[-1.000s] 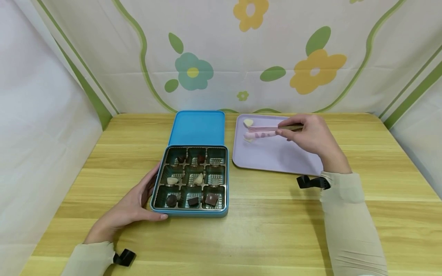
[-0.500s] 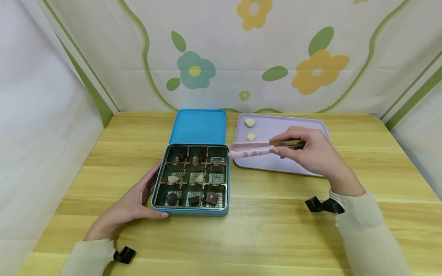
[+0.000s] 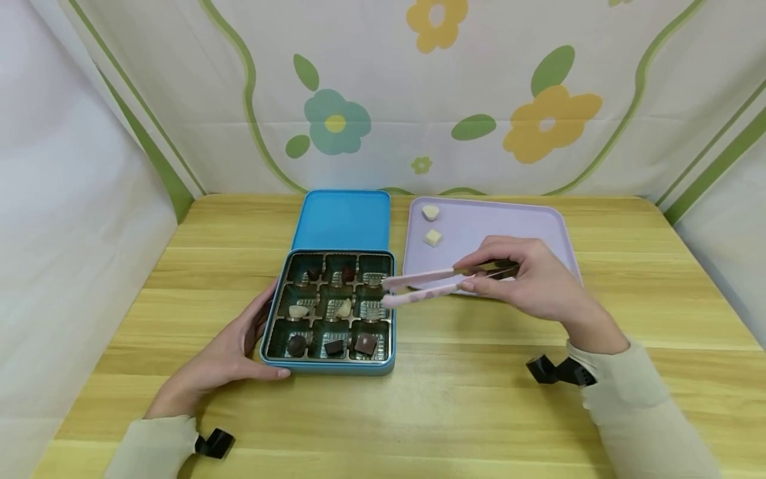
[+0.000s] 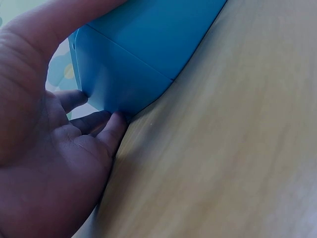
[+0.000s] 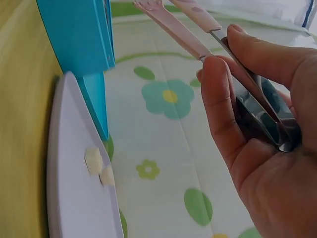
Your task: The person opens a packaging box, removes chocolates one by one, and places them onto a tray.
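Left hand [image 3: 224,362]: laid on the worktop [image 3: 479,412] by the near-left edge, fingers [image 4: 106,131] loosely straight against the left wall of the blue tin, thumb along its near wall.
Blue tin [image 3: 328,367]: left of centre on the worktop, lid [image 3: 344,219] lying open toward the far edge; nine compartments, dark pieces in the far and near rows, two pale pieces in the middle row.
Tongs [image 3: 427,285]: held off the worktop, long axis running left to right, slightly tilted; pink tips pointing left, over the tin's right rim by the middle row; metal end pointing right into the palm; tips slightly apart, nothing between them.
Lilac tray [image 3: 538,226]: toward the far edge, just right of the tin, with two white pieces [image 3: 431,225] in its far-left corner.
Right hand [image 3: 529,283]: above the tray's near edge, thumb and fingers [image 5: 220,109] pinching the tongs' metal arms.
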A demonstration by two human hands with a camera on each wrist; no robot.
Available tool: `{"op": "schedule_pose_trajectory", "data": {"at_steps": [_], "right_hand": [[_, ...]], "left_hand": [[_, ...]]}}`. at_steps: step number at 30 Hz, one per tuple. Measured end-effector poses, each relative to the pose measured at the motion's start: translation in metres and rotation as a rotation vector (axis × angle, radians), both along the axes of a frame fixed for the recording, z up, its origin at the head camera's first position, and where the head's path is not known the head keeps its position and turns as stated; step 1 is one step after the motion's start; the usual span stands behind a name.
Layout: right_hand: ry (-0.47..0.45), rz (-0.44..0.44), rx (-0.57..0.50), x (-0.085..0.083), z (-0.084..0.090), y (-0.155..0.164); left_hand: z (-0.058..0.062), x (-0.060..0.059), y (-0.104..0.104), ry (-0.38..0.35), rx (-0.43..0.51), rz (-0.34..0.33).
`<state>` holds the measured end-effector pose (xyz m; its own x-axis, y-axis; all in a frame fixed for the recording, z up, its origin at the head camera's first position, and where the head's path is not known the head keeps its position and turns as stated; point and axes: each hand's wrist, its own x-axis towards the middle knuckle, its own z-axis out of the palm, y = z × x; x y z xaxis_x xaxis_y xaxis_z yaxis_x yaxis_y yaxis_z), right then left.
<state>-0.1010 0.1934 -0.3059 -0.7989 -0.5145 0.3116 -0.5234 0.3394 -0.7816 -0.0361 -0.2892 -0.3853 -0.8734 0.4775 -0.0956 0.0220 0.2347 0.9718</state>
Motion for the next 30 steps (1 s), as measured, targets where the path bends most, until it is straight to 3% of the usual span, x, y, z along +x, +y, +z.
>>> {"op": "schedule_pose_trajectory", "data": {"at_steps": [7,19,30], "right_hand": [[0.033,0.137,0.089,0.013,0.0,-0.033],[0.075,0.201,0.32,0.025,0.02,-0.079],[0.208,0.234,0.51,0.035,0.043,-0.099]], "left_hand": [[-0.001,-0.001,0.0,0.003,0.006,-0.007],[-0.001,-0.002,0.0,0.011,-0.009,-0.008],[-0.002,0.0,0.0,0.02,0.0,-0.001]]}}
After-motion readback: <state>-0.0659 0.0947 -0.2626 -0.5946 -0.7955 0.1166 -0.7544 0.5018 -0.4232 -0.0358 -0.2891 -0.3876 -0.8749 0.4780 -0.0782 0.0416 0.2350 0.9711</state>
